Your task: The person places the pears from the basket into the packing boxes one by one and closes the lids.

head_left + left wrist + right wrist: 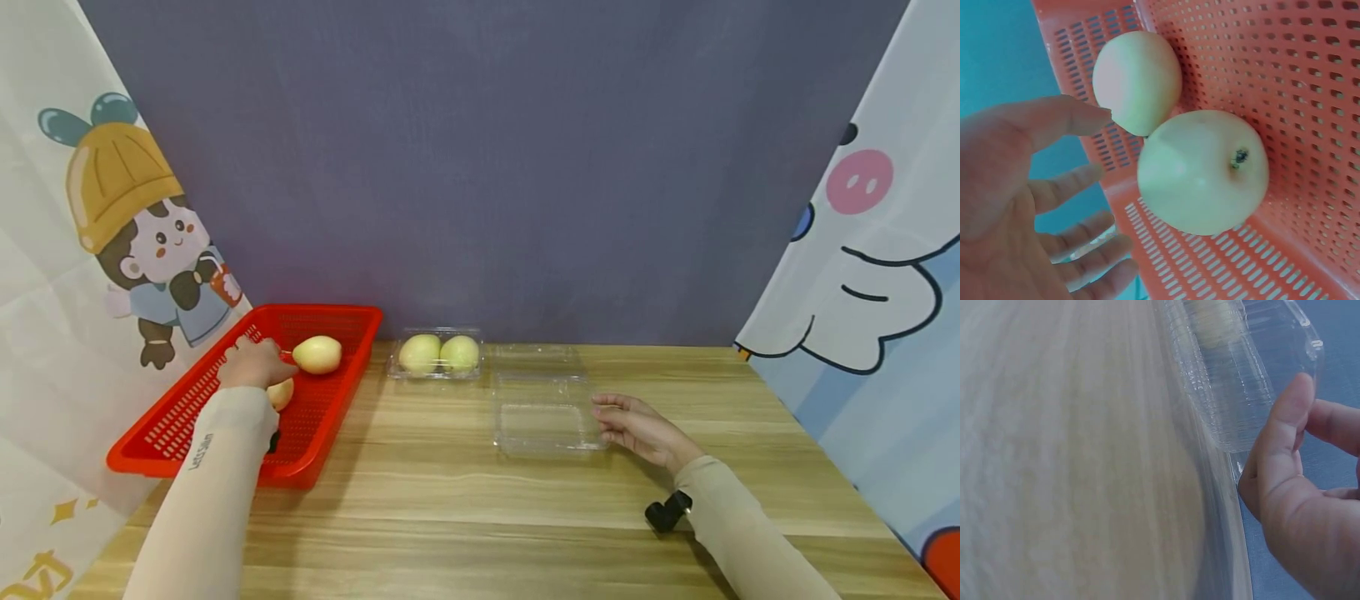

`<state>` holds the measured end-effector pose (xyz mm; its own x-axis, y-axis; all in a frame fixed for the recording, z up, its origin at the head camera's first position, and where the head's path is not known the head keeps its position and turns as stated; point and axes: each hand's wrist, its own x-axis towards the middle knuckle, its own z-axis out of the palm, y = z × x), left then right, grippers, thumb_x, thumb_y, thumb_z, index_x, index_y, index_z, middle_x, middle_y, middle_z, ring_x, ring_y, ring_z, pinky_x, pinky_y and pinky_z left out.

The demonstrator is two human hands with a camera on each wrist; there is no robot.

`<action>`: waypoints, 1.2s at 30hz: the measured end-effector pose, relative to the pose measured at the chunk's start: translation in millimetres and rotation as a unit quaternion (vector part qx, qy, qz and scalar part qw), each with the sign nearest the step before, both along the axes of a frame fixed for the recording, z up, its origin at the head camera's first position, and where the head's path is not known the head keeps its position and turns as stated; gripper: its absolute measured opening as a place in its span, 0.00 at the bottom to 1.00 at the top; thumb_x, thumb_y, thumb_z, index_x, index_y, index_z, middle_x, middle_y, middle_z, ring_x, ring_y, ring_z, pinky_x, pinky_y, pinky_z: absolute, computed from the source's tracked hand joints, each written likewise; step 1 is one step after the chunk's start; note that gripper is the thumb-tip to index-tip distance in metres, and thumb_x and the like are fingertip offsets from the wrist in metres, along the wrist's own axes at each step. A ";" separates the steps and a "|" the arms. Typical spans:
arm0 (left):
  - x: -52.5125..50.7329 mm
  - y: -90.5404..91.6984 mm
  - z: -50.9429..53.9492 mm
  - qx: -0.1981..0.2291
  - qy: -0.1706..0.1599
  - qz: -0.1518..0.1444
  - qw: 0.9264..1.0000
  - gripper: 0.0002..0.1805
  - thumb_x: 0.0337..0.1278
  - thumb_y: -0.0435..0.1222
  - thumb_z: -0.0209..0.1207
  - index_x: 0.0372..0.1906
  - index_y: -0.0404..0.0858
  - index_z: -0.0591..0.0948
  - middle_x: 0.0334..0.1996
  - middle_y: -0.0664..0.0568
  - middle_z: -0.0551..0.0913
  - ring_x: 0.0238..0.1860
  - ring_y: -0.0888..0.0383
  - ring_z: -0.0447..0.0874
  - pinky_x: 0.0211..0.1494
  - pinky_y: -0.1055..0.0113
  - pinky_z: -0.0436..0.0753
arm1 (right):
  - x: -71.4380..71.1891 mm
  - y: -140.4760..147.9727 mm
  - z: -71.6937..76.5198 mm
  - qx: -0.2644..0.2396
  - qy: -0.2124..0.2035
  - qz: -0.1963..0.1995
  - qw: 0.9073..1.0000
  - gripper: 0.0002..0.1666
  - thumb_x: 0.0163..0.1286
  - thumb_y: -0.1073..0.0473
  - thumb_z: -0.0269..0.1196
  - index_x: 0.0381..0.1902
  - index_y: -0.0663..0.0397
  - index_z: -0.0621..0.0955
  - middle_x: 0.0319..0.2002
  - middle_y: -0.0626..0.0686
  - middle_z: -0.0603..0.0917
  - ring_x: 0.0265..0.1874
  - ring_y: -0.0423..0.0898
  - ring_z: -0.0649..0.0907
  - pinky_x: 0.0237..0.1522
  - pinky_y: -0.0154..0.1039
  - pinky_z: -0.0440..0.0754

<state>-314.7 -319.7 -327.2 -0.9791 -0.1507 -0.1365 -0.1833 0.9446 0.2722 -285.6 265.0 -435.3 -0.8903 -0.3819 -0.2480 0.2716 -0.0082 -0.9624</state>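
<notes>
A wood-grain desk [450, 525] fills the foreground, running back to a plain grey-blue backdrop, with printed cloth hanging at both sides. Nearest on it, a black wrist camera [667, 510] sits at the right sleeve's cuff. Just ahead, the right hand [637, 429] pinches the right edge of a clear plastic clamshell box [547, 427] between thumb and finger. That box has its lid laid back behind the tray and holds no pear.

To the left stands a red perforated basket [315, 417]. The left hand [253, 364] is over it, fingers apart and gripping nothing; in its wrist view the thumb tip overlaps the edge of one pear, though whether they touch I cannot tell. Two pale yellow pears show in the basket: a nearer one [281, 394], partly hidden by the hand, and a farther one [317, 355] with its stem pointing left.

Farther back, near the backdrop, a second clear box [438, 375] carries two pears side by side; I cannot tell whether its lid is fastened.

By the look of it, the packing is about half done: one box has its pair, while the other is unfilled, its likely contents lying in the basket. Putting those in and closing the lid would seem to be what is left.
</notes>
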 end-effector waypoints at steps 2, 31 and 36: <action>1.3 -0.8 -0.8 0.005 -0.012 0.010 1.000 0.34 0.60 0.42 0.60 0.63 0.23 0.67 0.60 0.13 0.53 0.61 0.17 0.51 0.58 0.26 0.64 | 0.0 -0.1 0.4 0.000 0.001 0.000 1.000 0.37 0.79 0.64 0.52 0.73 0.77 0.48 0.41 0.54 0.72 0.32 0.38 0.75 0.36 0.31 0.80; 20.3 -10.1 -17.0 0.377 -0.091 0.247 0.888 0.54 0.54 0.40 0.70 0.80 0.54 0.50 0.74 0.33 0.52 0.60 0.34 0.59 0.46 0.49 0.81 | -0.5 -0.5 -0.8 -0.006 0.002 -0.005 1.000 0.37 0.78 0.65 0.53 0.72 0.77 0.49 0.40 0.54 0.74 0.32 0.38 0.76 0.35 0.30 0.81; 23.8 -9.5 -15.1 0.396 -0.083 0.257 0.878 0.55 0.50 0.40 0.72 0.80 0.52 0.52 0.78 0.37 0.50 0.65 0.36 0.56 0.50 0.49 0.80 | 0.4 -1.2 -0.5 -0.003 0.003 -0.008 1.000 0.36 0.78 0.65 0.53 0.72 0.77 0.49 0.40 0.53 0.74 0.32 0.38 0.76 0.36 0.30 0.80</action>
<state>-290.9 -329.2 -342.2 -0.7665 -0.3601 -0.5317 -0.6287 0.2521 0.7356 -285.2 263.9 -435.7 -0.8975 -0.3697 -0.2406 0.2661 -0.0190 -0.9638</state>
